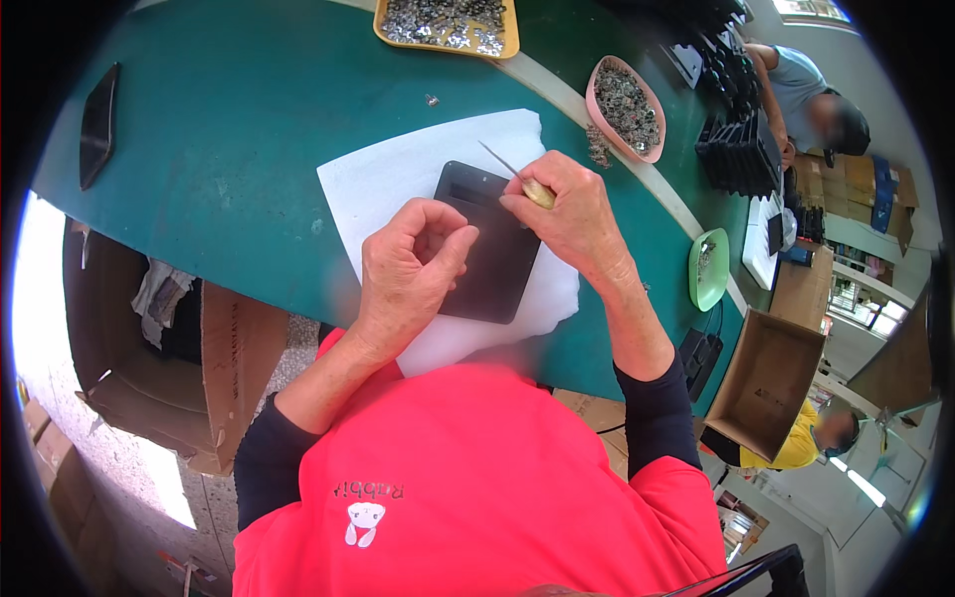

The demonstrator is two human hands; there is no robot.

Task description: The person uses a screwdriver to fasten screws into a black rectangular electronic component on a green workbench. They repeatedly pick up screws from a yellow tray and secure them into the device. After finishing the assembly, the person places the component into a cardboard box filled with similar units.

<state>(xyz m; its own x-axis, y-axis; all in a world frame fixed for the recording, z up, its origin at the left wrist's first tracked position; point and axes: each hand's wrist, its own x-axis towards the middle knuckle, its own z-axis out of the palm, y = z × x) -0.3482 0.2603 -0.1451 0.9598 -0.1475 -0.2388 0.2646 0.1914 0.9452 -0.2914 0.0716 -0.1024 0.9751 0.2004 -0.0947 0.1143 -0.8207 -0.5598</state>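
Observation:
A flat dark panel (485, 261) with a slot near its far end lies on a white foam sheet (378, 179) in front of me. My right hand (575, 221) grips an awl (538, 192) by its short pale yellow handle, over the panel's far right edge. The awl's thin metal point slants up and to the left. Over the panel's left side is my left hand (413, 267), its thumb and fingers curled together. Whatever may be pinched in them is too small or hidden to tell.
Small metal parts fill a yellow tray (398, 42), a pink bowl (594, 92) and a green bowl (709, 284) on the green table (229, 169). A phone-like dark slab (98, 126) lies far left. Cardboard boxes (244, 363) (766, 383) stand both sides. Two people (796, 90) are at right.

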